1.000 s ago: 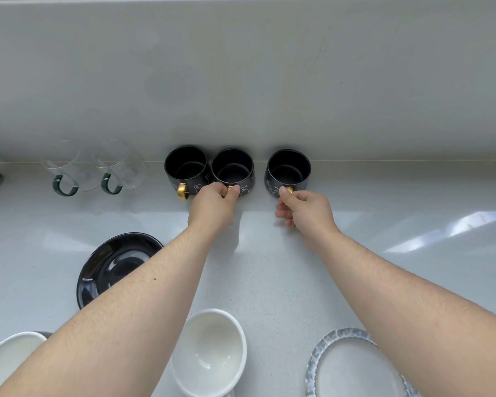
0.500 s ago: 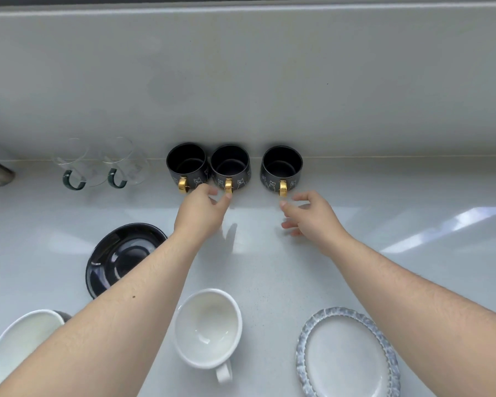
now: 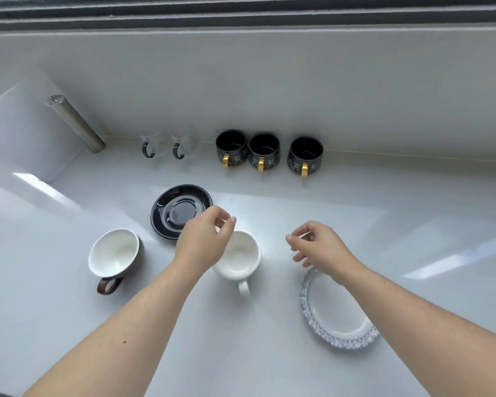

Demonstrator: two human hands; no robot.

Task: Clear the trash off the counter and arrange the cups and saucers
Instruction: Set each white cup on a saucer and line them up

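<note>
White counter (image 3: 269, 353) carries everything, and both bare forearms reach in from its near edge. Nearest, toward the right, lies a pale saucer with a blue-grey patterned rim (image 3: 338, 313); the right wrist crosses above its far edge. The right hand (image 3: 320, 246) hangs over bare counter with fingers loosely curled and half open, holding nothing and touching nothing. The left hand (image 3: 205, 239) is also empty, thumb and fingers bent with a narrow gap between them, poised over the left rim of a white cup (image 3: 241, 257) whose handle points at the near edge; whether it touches the rim cannot be told. Left of that cup stands a cup with a white inside and dark outside (image 3: 113, 252), its brown handle also toward the near edge. Just beyond the left hand sits a black saucer (image 3: 178, 210), partly covered by the fingers. Along the far edge, against the wall, stand three black mugs with gold handles (image 3: 262, 151) and, left of them, two clear glass cups with green handles (image 3: 169, 146). A metal post (image 3: 75, 123) rises at the far left corner.
</note>
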